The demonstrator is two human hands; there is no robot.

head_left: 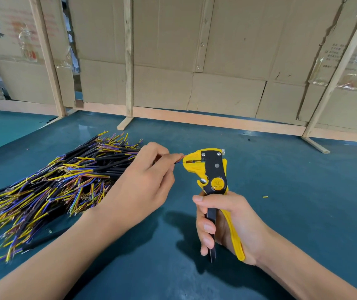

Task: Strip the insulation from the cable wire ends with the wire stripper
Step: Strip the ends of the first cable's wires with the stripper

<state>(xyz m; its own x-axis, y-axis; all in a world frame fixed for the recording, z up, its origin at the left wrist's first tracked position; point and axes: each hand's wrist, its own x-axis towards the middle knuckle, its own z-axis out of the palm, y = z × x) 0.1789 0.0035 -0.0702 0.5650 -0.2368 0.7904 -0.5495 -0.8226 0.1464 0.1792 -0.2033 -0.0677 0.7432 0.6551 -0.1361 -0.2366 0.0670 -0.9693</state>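
Note:
My right hand (pixel 227 226) grips the handles of a yellow and black wire stripper (pixel 213 176), held upright with its jaws pointing left. My left hand (pixel 143 182) pinches a thin wire end (pixel 179 161) between thumb and fingers and holds it in the stripper's jaws. Blue and reddish insulation shows at the jaw mouth. The rest of that cable is hidden under my left hand. A big pile of black cables (pixel 50 182) with yellow, blue and brown wire ends lies on the left of the table.
The table top (pixel 303 180) is dark teal. A small yellow insulation scrap (pixel 265 197) lies right of the stripper. Cardboard panels in a wooden frame (pixel 128 61) close off the back of the table, with wooden feet (pixel 316 145) resting on the surface.

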